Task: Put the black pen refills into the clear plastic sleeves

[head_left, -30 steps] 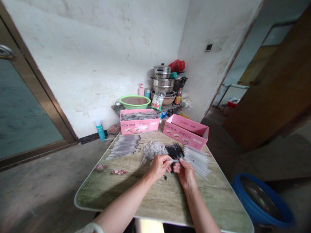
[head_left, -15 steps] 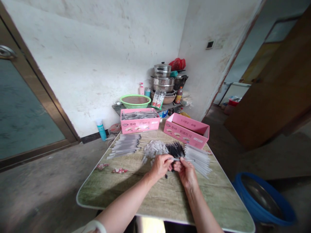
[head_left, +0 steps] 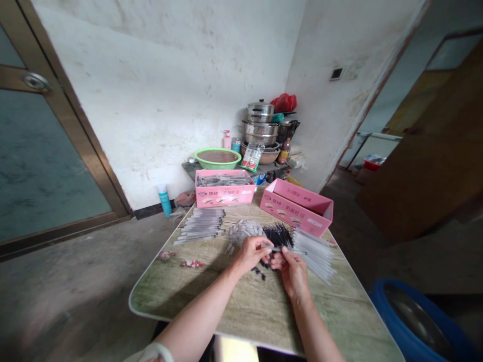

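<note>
Between my two hands lies a thin pen (head_left: 277,249), roughly level above the table. My left hand (head_left: 252,255) pinches its left end with thumb and fingers. On the other end, my right hand (head_left: 292,269) grips the barrel. Just beyond the left hand is a heap of small whitish caps (head_left: 245,232). A bundle of thin black pieces (head_left: 278,233) lies behind the hands, partly hidden by them. Clear pen barrels (head_left: 317,256) are spread to the right. Grey-white pens (head_left: 202,225) lie in a row at the left. Small black bits (head_left: 260,274) are near the hands.
A pink box (head_left: 225,196) full of pens stands at the table's back, beside a second pink box (head_left: 298,213). Behind them are a green basin (head_left: 218,163) and stacked pots (head_left: 260,131). A blue tub (head_left: 411,311) sits on the floor at right.
The view has shifted, so the whole scene sits slightly further right. Both hands keep their hold on the pen. More small black bits show beside the hands.
</note>
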